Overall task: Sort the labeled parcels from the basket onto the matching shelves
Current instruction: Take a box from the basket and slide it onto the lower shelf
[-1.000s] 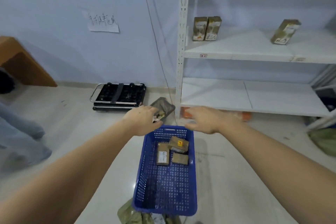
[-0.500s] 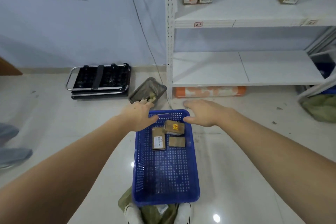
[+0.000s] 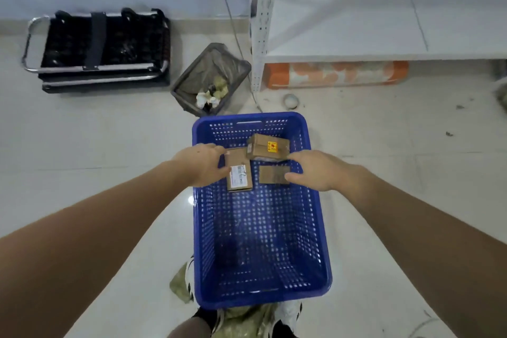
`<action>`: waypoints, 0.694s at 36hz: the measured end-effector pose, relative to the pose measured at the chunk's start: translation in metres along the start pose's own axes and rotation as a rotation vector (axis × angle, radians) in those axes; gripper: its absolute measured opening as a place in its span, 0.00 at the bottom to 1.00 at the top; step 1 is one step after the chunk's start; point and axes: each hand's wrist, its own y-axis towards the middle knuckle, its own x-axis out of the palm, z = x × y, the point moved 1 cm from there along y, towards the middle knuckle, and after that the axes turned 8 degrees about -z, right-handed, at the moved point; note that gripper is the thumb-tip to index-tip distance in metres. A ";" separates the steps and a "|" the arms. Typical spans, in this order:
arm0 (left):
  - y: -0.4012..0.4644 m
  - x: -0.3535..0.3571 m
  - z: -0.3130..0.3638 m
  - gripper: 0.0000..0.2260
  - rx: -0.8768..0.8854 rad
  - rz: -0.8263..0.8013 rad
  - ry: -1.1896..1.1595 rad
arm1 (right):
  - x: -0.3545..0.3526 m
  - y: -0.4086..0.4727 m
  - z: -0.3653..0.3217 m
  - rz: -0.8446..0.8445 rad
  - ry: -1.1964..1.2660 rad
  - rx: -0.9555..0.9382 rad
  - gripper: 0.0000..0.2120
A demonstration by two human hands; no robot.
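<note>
A blue perforated basket point(image 3: 260, 250) stands on the floor in front of my feet. Three cardboard parcels lie at its far end: a flat one with a white label point(image 3: 239, 175), a box with a yellow sticker point(image 3: 270, 147) and a small plain one point(image 3: 273, 174). My left hand point(image 3: 203, 164) hovers over the left rim beside the labelled parcel, fingers loosely bent, holding nothing. My right hand point(image 3: 315, 170) reaches in from the right, fingertips next to the small plain parcel, empty. The white shelf unit point(image 3: 384, 22) rises at the upper right.
A small mesh bin point(image 3: 211, 79) with scraps sits just beyond the basket, next to the shelf post point(image 3: 260, 22). A folded black trolley point(image 3: 101, 49) lies by the wall at left. An orange roll point(image 3: 337, 74) rests under the lowest shelf. A cable hangs down the wall.
My view has tilted down and moved closer to the basket. Both hands have dropped from above the far rim into the basket, beside the parcels.
</note>
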 end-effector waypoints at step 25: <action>0.346 0.286 -0.072 0.25 -0.349 -0.051 -0.696 | 0.250 0.409 0.063 -0.137 0.389 0.154 0.25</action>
